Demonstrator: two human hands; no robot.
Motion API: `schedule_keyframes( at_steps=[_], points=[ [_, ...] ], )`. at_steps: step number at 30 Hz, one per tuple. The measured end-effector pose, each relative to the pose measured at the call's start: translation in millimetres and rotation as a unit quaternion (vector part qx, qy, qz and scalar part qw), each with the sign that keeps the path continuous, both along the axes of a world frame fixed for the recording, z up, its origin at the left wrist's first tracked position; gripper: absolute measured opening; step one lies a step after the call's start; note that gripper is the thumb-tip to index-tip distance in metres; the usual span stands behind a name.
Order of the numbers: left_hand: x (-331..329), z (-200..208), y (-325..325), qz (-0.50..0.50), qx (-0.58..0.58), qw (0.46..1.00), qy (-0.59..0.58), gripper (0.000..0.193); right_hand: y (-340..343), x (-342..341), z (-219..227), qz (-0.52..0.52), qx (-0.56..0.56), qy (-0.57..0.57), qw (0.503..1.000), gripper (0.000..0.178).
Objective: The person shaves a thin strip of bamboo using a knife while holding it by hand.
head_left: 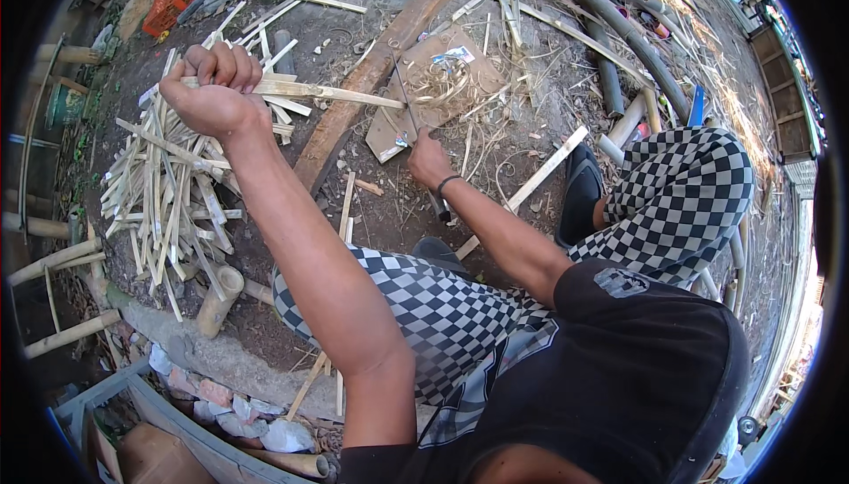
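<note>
There, your left hand [217, 86] is gripping a long, pale bamboo strip [354, 96] in curled fingers; your right hand [430, 161] is clasping a thin, dark metal knife [404, 88], blade crossing the strip's far end above the flat brown cardboard sheet [384, 136].

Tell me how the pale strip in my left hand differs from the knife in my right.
The strip is pale tan; the knife has a dark grey blade. The strip runs sideways from the left hand, while the knife points forward from the right hand. Both are long and narrow.
</note>
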State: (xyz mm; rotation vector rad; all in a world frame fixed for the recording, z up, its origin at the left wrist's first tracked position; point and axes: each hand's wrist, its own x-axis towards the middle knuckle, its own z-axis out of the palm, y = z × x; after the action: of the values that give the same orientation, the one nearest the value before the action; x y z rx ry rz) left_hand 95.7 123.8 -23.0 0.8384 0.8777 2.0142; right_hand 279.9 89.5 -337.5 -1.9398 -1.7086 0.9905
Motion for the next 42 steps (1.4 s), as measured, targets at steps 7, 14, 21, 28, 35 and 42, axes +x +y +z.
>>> schedule_keyframes(
  at_steps=[7, 14, 21, 28, 35, 42],
  points=[
    [-4, 5, -3, 0.003, 0.009, 1.0, 0.015, 0.031, -12, -2, 15, -0.004, -0.015, -0.005, 1.0, 0.032],
    [-16, 4, -12, 0.016, 0.01, 1.0, 0.023, 0.031, -19, -7, 44, 0.106, -0.03, -0.042, 0.993, 0.039],
    [-8, 1, -6, 0.006, -0.002, 1.0, -0.001, 0.031, -18, -1, 21, 0.036, -0.056, -0.02, 0.998, 0.033],
    [-2, 3, -3, 0.002, 0.001, 1.0, 0.005, 0.031, -34, 3, 8, -0.011, -0.096, -0.015, 0.995, 0.037],
    [-11, 3, -6, 0.105, -0.025, 0.994, 0.024, 0.031, -31, -22, 76, 0.081, 0.044, 0.062, 0.994, 0.027],
    [11, 4, -5, 0.221, -0.055, 0.973, 0.024, 0.031, -13, -19, 34, 0.03, 0.037, 0.055, 0.997, 0.029]
  ],
)
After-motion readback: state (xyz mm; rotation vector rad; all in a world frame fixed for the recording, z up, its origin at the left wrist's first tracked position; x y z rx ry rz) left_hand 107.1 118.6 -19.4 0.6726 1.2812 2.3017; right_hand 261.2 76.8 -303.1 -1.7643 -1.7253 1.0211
